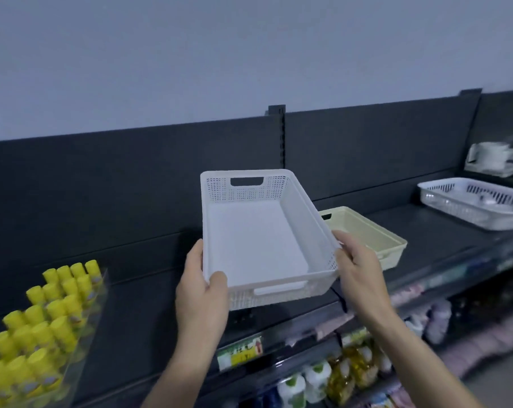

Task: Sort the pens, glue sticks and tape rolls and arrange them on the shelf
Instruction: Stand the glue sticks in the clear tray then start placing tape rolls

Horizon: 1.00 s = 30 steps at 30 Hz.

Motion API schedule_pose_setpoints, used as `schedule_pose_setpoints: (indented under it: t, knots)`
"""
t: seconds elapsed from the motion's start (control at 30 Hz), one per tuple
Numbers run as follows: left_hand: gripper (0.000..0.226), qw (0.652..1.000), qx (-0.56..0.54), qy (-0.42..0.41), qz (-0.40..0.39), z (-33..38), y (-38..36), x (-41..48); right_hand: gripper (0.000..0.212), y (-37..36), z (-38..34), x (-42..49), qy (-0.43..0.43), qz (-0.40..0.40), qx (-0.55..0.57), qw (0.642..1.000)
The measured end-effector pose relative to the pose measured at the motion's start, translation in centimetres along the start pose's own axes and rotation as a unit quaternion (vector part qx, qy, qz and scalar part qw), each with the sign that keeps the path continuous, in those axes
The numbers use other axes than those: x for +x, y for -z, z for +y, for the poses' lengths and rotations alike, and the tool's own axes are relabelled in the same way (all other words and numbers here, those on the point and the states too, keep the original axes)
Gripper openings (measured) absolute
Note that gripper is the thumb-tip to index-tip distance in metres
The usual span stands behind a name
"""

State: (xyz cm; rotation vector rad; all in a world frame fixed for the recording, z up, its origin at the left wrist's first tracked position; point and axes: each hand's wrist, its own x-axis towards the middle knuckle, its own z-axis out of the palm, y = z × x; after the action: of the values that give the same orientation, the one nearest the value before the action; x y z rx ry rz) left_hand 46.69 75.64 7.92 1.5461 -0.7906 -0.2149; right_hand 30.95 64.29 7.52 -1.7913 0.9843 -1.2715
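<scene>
Nearest to the person, at the lower left, the glue sticks (48, 316) with yellow caps stand upright in rows inside a clear holder (98, 293), close to the front edge of the shelf (149, 293).

Both forearms reach forward from below. The left hand (201, 293) grips the near left corner of the white basket (261, 240): the thumb lies over the rim and points inside, and the other fingers are curled under the wall, so I cannot see them. The right hand (359, 266) holds the right side wall near its front end, with the fingers closed around the rim. The basket has nothing in it. It is tilted, with the far end higher, and its near end reaches out past the shelf's front edge. Whether its bottom touches the shelf, I cannot tell.

Between the glue sticks and the basket the dark shelf surface is bare. Just behind the right hand a cream basket (373, 237) sits on the shelf, partly hidden by the white one. Farther right, well apart, a wider slotted tray (455, 210) lies near the back panel (102, 172), and bare surface lies between it and the cream basket. Under the front edge, the lower shelves hold bottles (317, 378) and packets, blurred. No pens or tape rolls are visible.
</scene>
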Motion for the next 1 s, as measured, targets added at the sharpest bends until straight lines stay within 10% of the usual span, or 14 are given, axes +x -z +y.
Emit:
schedule_pose_setpoints:
  t: [0.37, 1.0]
  knots:
    - [0.051, 0.997, -0.009, 0.036, -0.071, 3.0, -23.9, -1.2, 0.031, 17.8, 11.1, 11.7, -0.055, 0.038, -0.052, 0.996]
    - [0.050, 0.991, 0.040, 0.122, -0.033, -2.9, -35.5, 7.5, 0.033, 15.3, 24.3, 25.1, -0.109, -0.123, -0.056, 0.985]
